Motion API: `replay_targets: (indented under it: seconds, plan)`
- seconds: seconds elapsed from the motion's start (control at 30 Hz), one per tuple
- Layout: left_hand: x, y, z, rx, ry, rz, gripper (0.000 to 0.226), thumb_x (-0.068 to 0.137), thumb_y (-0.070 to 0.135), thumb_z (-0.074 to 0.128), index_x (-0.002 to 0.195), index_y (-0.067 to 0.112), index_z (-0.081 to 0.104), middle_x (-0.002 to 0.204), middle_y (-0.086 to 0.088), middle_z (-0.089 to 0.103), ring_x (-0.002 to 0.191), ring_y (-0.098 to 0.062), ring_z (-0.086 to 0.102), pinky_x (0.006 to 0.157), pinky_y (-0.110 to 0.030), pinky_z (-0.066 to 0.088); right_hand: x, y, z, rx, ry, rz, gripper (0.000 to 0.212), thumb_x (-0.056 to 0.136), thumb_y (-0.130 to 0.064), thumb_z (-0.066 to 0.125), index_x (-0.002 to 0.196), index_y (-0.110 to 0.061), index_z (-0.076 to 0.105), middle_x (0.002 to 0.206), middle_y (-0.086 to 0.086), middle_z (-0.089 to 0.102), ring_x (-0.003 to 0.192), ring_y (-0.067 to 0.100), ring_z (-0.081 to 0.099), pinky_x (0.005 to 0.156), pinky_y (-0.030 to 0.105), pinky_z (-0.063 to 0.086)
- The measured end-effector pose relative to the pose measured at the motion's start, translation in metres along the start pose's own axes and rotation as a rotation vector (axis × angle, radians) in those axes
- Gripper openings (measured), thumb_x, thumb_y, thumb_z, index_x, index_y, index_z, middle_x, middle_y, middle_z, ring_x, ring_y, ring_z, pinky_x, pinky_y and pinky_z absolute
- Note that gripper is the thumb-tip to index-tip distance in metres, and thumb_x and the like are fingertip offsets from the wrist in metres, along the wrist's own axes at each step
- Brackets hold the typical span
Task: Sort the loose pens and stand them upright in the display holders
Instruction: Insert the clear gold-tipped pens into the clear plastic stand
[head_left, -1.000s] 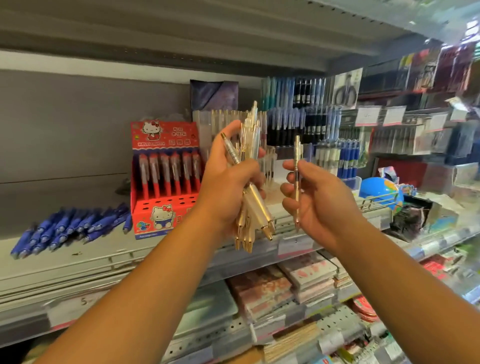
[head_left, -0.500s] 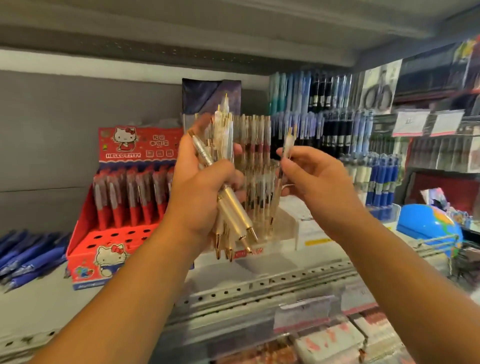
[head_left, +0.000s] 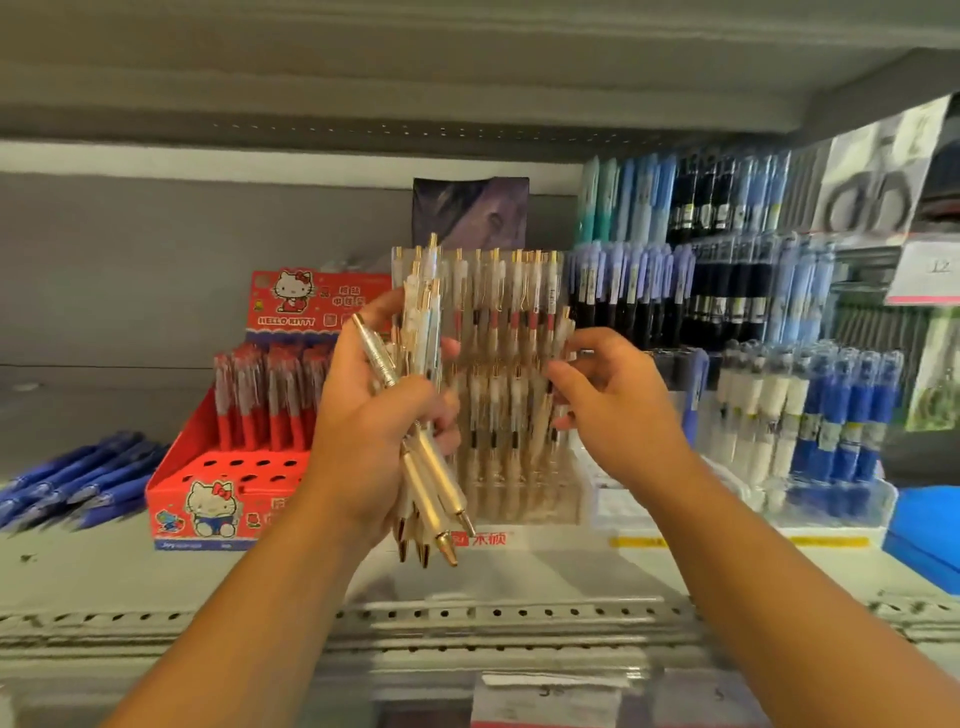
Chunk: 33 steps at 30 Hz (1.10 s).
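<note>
While the left hand (head_left: 363, 426) gripped the spare bundle (head_left: 434, 493), the right hand (head_left: 623, 415) pinched one near-upright pen (head_left: 546, 401), with the holder (head_left: 519, 501) slots at six o'clock.

Pens (head_left: 434, 483) held before a clear holder (head_left: 519, 499)
A bunch is gripped by the left hand (head_left: 363, 436); one pen (head_left: 545, 410) is pinched, tilted, by the right hand (head_left: 623, 415) among the holder's upright rows.

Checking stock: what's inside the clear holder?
Rows of gold-trimmed pens stand upright in the clear holder. The left hand and its pen bundle cover the holder's left side, so slots there cannot be seen. The right hand pinches one tilted pen at the right.
</note>
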<state>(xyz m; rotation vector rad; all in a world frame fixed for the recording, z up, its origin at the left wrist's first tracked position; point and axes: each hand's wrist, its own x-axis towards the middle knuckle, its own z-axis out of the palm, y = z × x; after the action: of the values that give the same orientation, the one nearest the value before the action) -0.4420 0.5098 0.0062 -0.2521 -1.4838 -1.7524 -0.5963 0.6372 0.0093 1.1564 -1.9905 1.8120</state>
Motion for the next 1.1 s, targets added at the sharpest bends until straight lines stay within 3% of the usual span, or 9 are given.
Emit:
replay_targets:
  seconds: [0.13,0.27,0.43,0.57,0.77,0.87,0.97,1.03,1.1]
  plan:
    - [-0.004,-0.004,0.004,0.025,0.031,-0.011,0.074,0.062,-0.01,0.055,0.122,0.034,0.058,0.101,-0.012,0.063,0.058,-0.024,0.05,0.046,-0.029,0.041,-0.004,0.004,-0.001,-0.052,-0.017,-0.001,0.017,0.094,-0.024,0.064,0.1,-0.038,0.055,0.082,-0.008,0.066,0.07,0.011,0.066,0.065,0.042,0.06]
    - [-0.002,-0.005,0.003,0.004,0.056,-0.003,0.074,0.063,-0.011,0.054,0.124,0.03,0.056,0.095,-0.013,0.062,0.057,-0.022,0.05,0.044,-0.028,0.04,-0.008,0.008,0.004,-0.197,-0.073,0.038,0.011,0.093,-0.027,0.066,0.101,-0.028,0.059,0.086,-0.007,0.066,0.077,0.01,0.067,0.07,0.037,0.06]
    - [-0.003,-0.006,0.0,0.043,0.037,0.016,0.074,0.063,-0.01,0.054,0.125,0.03,0.055,0.091,-0.008,0.065,0.056,-0.022,0.051,0.045,-0.03,0.041,-0.015,0.007,0.007,-0.338,-0.14,0.124,0.013,0.092,-0.027,0.068,0.083,-0.03,0.058,0.072,-0.002,0.07,0.061,0.003,0.064,0.053,0.016,0.045]
    - [-0.008,-0.004,0.0,0.1,0.021,0.021,0.074,0.064,-0.008,0.055,0.126,0.032,0.054,0.086,-0.011,0.062,0.055,-0.025,0.051,0.045,-0.032,0.043,-0.019,0.003,0.004,-0.345,-0.128,0.146,0.007,0.092,-0.029,0.068,0.088,-0.024,0.064,0.072,0.0,0.072,0.07,0.008,0.067,0.058,0.019,0.046]
    - [-0.01,-0.003,0.002,0.18,0.036,0.039,0.071,0.065,-0.004,0.056,0.124,0.034,0.052,0.091,-0.019,0.056,0.059,-0.028,0.051,0.048,-0.034,0.043,-0.022,0.003,0.003,-0.369,-0.117,0.163,0.015,0.088,-0.03,0.071,0.079,-0.019,0.068,0.065,-0.004,0.07,0.063,0.006,0.065,0.059,0.02,0.048]
    - [-0.01,-0.004,0.002,0.192,0.051,0.046,0.07,0.065,-0.004,0.057,0.122,0.035,0.052,0.091,-0.018,0.058,0.062,-0.028,0.052,0.049,-0.034,0.044,-0.025,0.001,0.004,-0.334,-0.009,0.12,0.012,0.087,-0.032,0.068,0.084,-0.023,0.062,0.073,-0.008,0.065,0.069,0.004,0.062,0.058,0.019,0.046]
    - [-0.009,-0.005,0.002,0.213,0.066,0.063,0.068,0.066,-0.002,0.058,0.121,0.036,0.053,0.093,-0.016,0.06,0.066,-0.028,0.055,0.052,-0.035,0.046,-0.029,-0.011,0.007,-0.263,0.141,-0.08,0.007,0.088,-0.025,0.065,0.083,-0.024,0.059,0.076,-0.009,0.06,0.069,0.002,0.056,0.059,0.017,0.046]
    - [-0.009,-0.005,0.003,0.221,0.066,0.06,0.067,0.067,-0.001,0.059,0.122,0.036,0.052,0.092,-0.014,0.061,0.066,-0.026,0.056,0.053,-0.034,0.047,-0.03,-0.022,0.012,-0.143,0.073,-0.152,0.007,0.089,-0.017,0.065,0.084,-0.022,0.063,0.076,-0.008,0.062,0.069,-0.001,0.056,0.06,0.012,0.046]
    - [-0.01,-0.005,0.003,0.232,0.06,0.053,0.064,0.068,0.0,0.059,0.121,0.036,0.052,0.092,-0.012,0.063,0.067,-0.024,0.058,0.054,-0.033,0.048,-0.031,-0.033,0.019,0.007,-0.057,-0.106,0.006,0.09,-0.016,0.066,0.087,-0.022,0.068,0.078,-0.006,0.067,0.07,0.001,0.061,0.06,0.015,0.049]
